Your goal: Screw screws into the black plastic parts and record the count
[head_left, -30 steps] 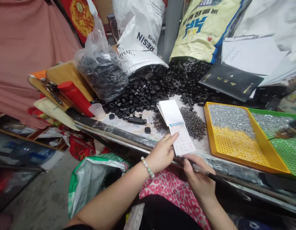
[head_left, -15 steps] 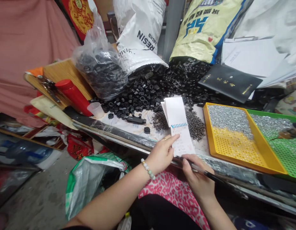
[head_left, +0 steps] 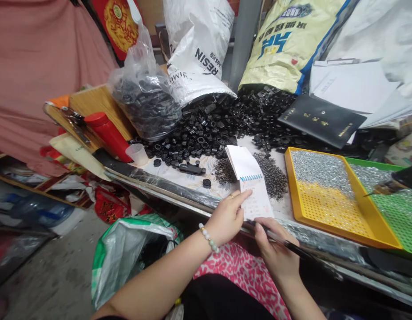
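A small spiral notepad (head_left: 257,202) lies open at the table's front edge, its upper pages folded back and handwriting on the lower page. My left hand (head_left: 227,216), with a bracelet at the wrist, rests on the notepad's left side. Its index finger points at the writing and the other fingers are curled, with nothing visible in them. Just below the notepad, my right hand (head_left: 275,246) is closed around a dark pen (head_left: 287,243), its fingertips at the page's bottom edge. Tiny dark parts (head_left: 272,175) lie around the notepad's upper half.
Black plastic parts (head_left: 199,138) are heaped behind, below open sacks. A yellow tray (head_left: 381,222) and a green tray (head_left: 401,222) hold small shiny pieces at the right, near a dark tool (head_left: 399,180). A red bottle (head_left: 106,135) and clear cup (head_left: 137,154) stand left.
The view has shifted slightly, moving the scene a little right and down. The notepad's folded-back pages lean more to the left. Both hands keep nearly the same pose.
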Demonstrator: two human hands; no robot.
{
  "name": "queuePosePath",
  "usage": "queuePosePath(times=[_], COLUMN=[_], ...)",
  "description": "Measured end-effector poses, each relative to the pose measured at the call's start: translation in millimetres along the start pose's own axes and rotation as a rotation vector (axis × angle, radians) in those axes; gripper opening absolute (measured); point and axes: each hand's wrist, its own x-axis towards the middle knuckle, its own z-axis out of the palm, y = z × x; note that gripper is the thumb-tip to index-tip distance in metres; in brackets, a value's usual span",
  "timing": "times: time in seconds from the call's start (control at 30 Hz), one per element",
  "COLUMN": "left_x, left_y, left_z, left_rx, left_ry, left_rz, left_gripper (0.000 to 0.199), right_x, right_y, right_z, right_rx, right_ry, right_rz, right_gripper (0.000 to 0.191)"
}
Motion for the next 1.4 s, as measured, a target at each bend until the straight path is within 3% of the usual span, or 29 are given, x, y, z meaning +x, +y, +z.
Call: queuePosePath(times=[0.17, 1.4], left_x=[-0.2, -2.0], left_y=[1.3, 5.2], left_z=[-0.3, -1.5], left_rx=[-0.006, -0.001], left_ry=[0.007, -0.006], left_rz=[0.01, 0.011], left_gripper=[0.051, 0.051], right_x=[1.2, 1.7], right_y=[0.2, -2.9], right_z=[0.0, -0.5], right_rx=[-0.01, -0.001], right_ry=[-0.044, 0.021], right_rz=[-0.01, 0.018], right_gripper=[0.009, 0.007])
